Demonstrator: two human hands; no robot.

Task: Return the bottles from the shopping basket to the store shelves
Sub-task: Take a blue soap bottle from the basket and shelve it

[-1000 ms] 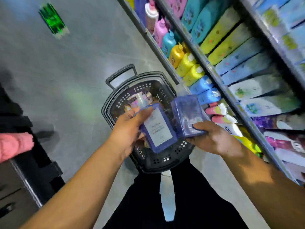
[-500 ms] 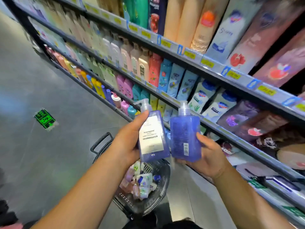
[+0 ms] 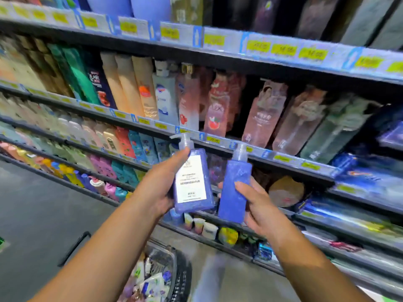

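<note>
My left hand (image 3: 156, 189) grips a blue pump bottle with a white label (image 3: 192, 182), held upright in front of the shelves. Just to its right, my right hand (image 3: 259, 209) holds a second blue pump bottle (image 3: 234, 188), its plain side towards me. The two bottles stand side by side, almost touching, at the height of the middle shelf edge (image 3: 283, 159). Below my arms the black shopping basket (image 3: 183, 269) sits on the floor with several small packets and bottles inside.
Store shelves full of shampoo and body wash bottles (image 3: 135, 88) fill the view ahead, with yellow price tags on the rails. Pink and clear pump bottles (image 3: 263, 114) stand on the shelf above my hands. Grey floor (image 3: 43, 210) lies to the left.
Both hands lifted the two blue bottles out of the basket and up to shelf height. My view swung from the floor and basket up to the shelves.
</note>
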